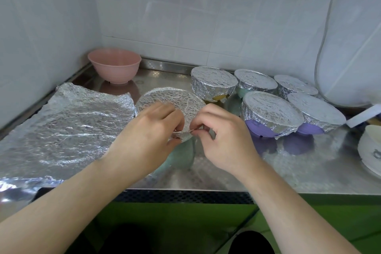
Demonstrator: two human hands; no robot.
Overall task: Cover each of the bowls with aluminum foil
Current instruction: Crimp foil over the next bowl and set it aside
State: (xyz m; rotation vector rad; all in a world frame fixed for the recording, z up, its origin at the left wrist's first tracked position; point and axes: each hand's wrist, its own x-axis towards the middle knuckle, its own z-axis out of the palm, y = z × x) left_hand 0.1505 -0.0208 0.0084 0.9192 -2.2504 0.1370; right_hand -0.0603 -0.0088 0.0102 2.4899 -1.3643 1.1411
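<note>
Head view: the steel counter [226, 173] ends in a straight front edge close to the person, and a tiled wall closes it at the left and at the back. The green bowl [181, 156] stands near this front edge, with foil [171, 99] over its top. The left hand [144, 140] and the right hand [224, 140] both pinch the foil rim at the near side, fingers curled on it. Bare counter is left only in front of the bowl. To the left a loose foil sheet [68, 130] lies flat and reaches the front edge. Five covered bowls [272, 113] stand crowded at the right. A pink bowl [115, 66] stands uncovered in the back corner; what it holds cannot be seen.
</note>
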